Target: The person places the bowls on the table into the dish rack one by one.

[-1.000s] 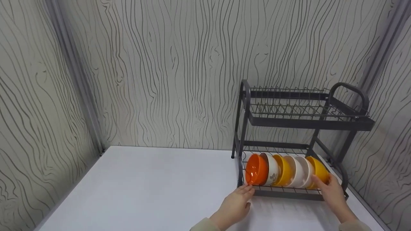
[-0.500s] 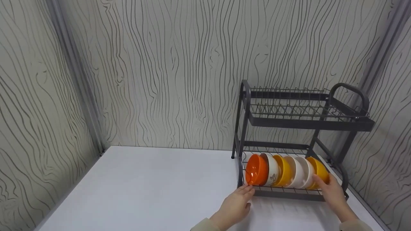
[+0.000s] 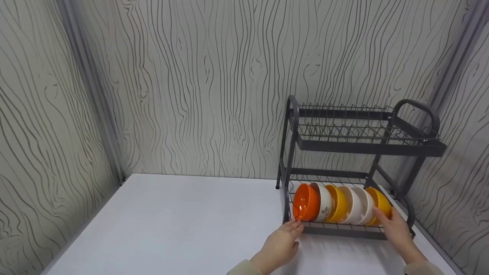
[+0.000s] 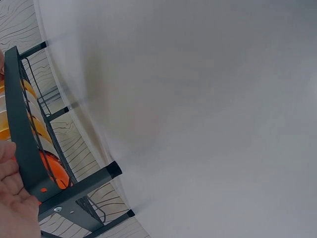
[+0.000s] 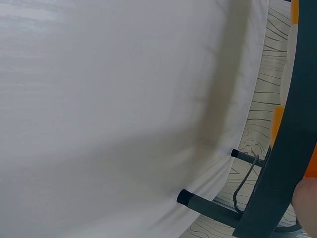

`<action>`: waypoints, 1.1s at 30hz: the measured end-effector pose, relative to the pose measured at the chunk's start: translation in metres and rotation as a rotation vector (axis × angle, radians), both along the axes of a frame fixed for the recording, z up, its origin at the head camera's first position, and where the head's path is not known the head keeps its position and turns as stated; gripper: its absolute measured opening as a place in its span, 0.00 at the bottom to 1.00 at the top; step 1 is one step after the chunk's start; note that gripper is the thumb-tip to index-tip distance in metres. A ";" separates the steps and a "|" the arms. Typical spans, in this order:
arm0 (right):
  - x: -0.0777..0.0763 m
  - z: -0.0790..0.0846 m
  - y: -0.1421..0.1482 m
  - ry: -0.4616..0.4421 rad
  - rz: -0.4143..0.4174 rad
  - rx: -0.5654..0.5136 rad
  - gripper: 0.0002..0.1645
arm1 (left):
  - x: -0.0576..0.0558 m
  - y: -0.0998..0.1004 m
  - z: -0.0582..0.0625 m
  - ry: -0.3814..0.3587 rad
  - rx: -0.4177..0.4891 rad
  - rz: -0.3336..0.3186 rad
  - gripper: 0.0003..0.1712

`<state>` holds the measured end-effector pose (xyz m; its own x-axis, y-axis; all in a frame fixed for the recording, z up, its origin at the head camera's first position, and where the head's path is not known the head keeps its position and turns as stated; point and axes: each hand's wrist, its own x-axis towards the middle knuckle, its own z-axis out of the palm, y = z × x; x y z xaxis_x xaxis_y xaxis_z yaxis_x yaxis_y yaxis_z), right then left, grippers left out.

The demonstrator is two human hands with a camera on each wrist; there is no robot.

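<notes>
Several bowls stand on edge in a row on the lower tier of a dark two-tier dish rack (image 3: 370,148). At the left end is an orange bowl (image 3: 305,202), followed by a white bowl (image 3: 324,202) with a leaf print. A yellow bowl (image 3: 338,204) and two plain white bowls follow, and a second yellow bowl (image 3: 380,202) ends the row. My left hand (image 3: 279,242), fingers extended, has its fingertips at the orange bowl's lower rim and the front rail (image 4: 25,129). My right hand (image 3: 397,229) holds the right-end yellow bowl between thumb and fingers.
The rack's upper tier (image 3: 344,130) carries wire dividers. A white tabletop (image 3: 183,221) spreads to the left, with wood-patterned walls (image 3: 198,88) behind and at both sides. The rack's right side stands close to the right wall (image 3: 466,172).
</notes>
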<state>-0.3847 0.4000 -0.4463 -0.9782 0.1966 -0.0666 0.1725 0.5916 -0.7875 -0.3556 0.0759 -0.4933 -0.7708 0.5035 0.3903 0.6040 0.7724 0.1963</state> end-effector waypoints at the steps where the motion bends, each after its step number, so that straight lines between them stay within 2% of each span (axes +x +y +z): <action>1: 0.000 0.000 0.000 0.004 -0.004 0.000 0.60 | 0.000 0.000 0.000 0.000 0.001 0.000 0.27; 5: 0.001 0.000 -0.001 0.018 -0.012 0.004 0.57 | 0.000 0.000 0.001 -0.006 -0.006 0.007 0.28; 15: 0.001 0.001 0.002 -0.030 -0.015 0.032 0.62 | 0.001 0.003 0.011 -0.036 -0.059 0.025 0.27; 21: 0.003 -0.001 0.000 0.003 -0.026 0.053 0.54 | 0.001 0.005 0.017 -0.080 -0.084 0.049 0.28; 26: 0.004 -0.004 -0.003 0.047 -0.064 0.077 0.48 | 0.001 0.007 0.022 -0.088 -0.116 0.060 0.29; 30: 0.005 -0.007 -0.005 0.083 -0.095 0.095 0.41 | 0.002 0.007 0.023 -0.109 -0.129 0.058 0.30; 33: 0.006 -0.009 -0.007 0.098 -0.096 0.097 0.41 | 0.002 0.006 0.022 -0.124 -0.128 0.061 0.31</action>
